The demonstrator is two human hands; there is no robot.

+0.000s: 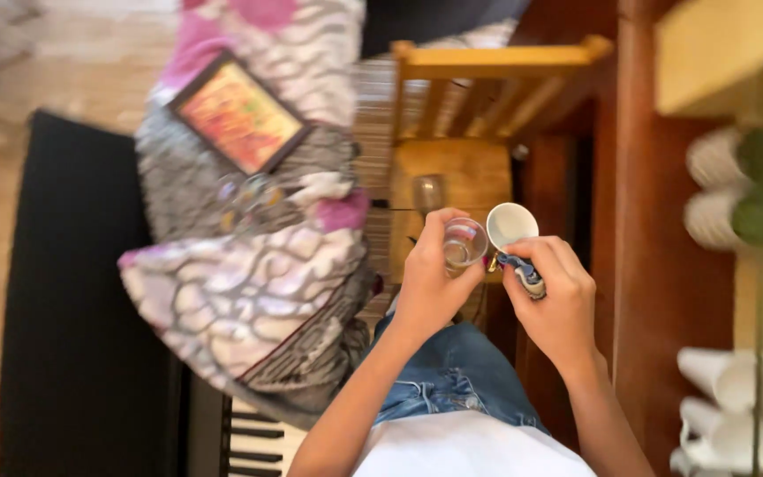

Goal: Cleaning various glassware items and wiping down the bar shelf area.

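My left hand (430, 287) grips a small clear glass (464, 242) from the side, held upright above my lap. My right hand (551, 296) is closed around the patterned blue handle of a small pot (510, 224) with a white inside, its mouth close beside the glass rim. Both hands sit in front of a small wooden chair (452, 172), where a second clear glass (428, 193) stands on the seat.
A grey, white and pink patterned cloth (249, 265) with a framed picture (238, 115) on it lies at left over a black surface (81, 309). Piano keys (253, 437) show at the bottom. A wooden post (642, 221) and white cups (721, 380) are at right.
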